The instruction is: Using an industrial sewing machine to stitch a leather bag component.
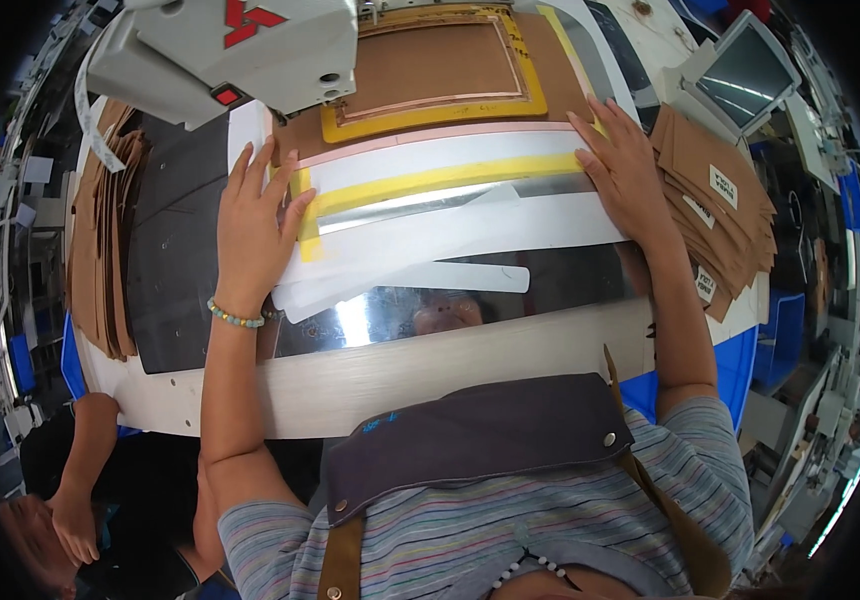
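Resting on the work, our left grip (262,220) and right grip (625,165) are both loose and spread, and neither is clenched on anything. The left fingers lie at the left end of the pink strip (430,136), by a corner of the yellow tape (450,181). The right fingers lie by the right edge of the brown sheet (430,65), with the thumb near the tape's other end. We see the brown sheet in front of us, at the top middle, with a yellow frame (532,85) on it. Nearer to us lie a white sheet (550,225) and a shiny plate (570,285) on the desk (450,370). A big white machine (180,65) stands at the upper left. We have a brown pile (100,240) on the left and another pile (685,150) on the right, near a screen (750,75). We wear a bead bracelet (236,316) on our left wrist. Another person (130,490) is at the lower left.
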The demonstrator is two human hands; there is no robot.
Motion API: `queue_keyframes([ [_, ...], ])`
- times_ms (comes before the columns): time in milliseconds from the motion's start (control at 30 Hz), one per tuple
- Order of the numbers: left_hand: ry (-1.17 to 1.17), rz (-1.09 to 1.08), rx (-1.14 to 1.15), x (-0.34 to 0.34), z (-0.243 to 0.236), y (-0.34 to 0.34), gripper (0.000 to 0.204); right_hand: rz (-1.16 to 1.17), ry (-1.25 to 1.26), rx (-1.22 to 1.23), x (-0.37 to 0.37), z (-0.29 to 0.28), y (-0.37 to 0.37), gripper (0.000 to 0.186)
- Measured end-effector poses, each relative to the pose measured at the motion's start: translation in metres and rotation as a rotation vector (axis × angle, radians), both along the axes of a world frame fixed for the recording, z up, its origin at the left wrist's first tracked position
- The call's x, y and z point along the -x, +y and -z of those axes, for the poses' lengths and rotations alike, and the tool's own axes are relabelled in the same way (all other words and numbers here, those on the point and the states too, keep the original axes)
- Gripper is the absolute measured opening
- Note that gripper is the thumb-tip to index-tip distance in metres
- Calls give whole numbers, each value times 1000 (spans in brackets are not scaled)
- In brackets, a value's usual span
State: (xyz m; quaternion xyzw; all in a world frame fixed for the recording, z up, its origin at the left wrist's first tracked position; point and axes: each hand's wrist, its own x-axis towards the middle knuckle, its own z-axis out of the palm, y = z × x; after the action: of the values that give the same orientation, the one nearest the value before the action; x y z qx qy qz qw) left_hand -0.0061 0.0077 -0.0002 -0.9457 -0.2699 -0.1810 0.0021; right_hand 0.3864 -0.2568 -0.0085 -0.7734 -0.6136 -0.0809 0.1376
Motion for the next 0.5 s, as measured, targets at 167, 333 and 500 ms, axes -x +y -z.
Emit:
queue_keyframes([
  [167, 16, 28, -19, -1, -1, -1, 53, -18, 71, -92, -2, 5, -1, 53],
  [333, 48, 23, 54, 0, -1, 1, 47, -31, 17, -67, -2, 9, -1, 52],
  [500, 32, 25, 67, 1, 0, 2, 48, 12, -12, -44, 0, 11, -2, 53],
])
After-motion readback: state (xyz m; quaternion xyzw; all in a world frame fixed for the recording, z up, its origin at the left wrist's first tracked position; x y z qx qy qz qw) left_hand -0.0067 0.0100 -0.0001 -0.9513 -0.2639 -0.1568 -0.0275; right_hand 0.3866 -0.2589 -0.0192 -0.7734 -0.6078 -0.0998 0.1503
